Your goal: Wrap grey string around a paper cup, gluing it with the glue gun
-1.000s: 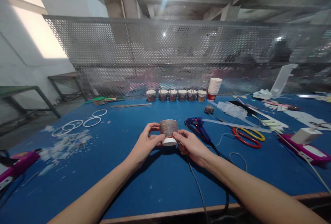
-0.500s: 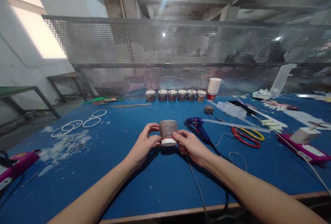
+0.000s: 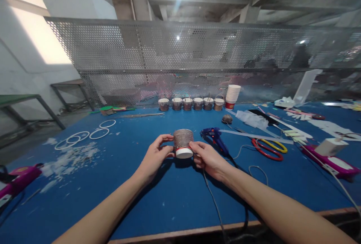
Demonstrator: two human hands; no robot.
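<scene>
A paper cup [image 3: 183,140] wrapped in grey-brown cord is held between both hands above the blue table, its white end tilted toward me. My left hand [image 3: 158,153] grips its left side with thumb and fingers. On the right side, my right hand [image 3: 208,158] pinches the cup near the red and white band. Just right of the cup lies a blue glue gun [image 3: 216,138]. A thin grey cord [image 3: 213,195] runs down from near my right hand to the table's front edge.
Several wrapped cups [image 3: 187,104] and a stack of paper cups [image 3: 232,96] line the back. Scissors [image 3: 267,150], a cord ball [image 3: 227,119] and a power strip [image 3: 329,161] are right; white rings [image 3: 99,133] and scraps [image 3: 70,159] left.
The cup has tipped slightly in my hands, with its white end turned up a little more toward the camera. Both hands keep their hold.
</scene>
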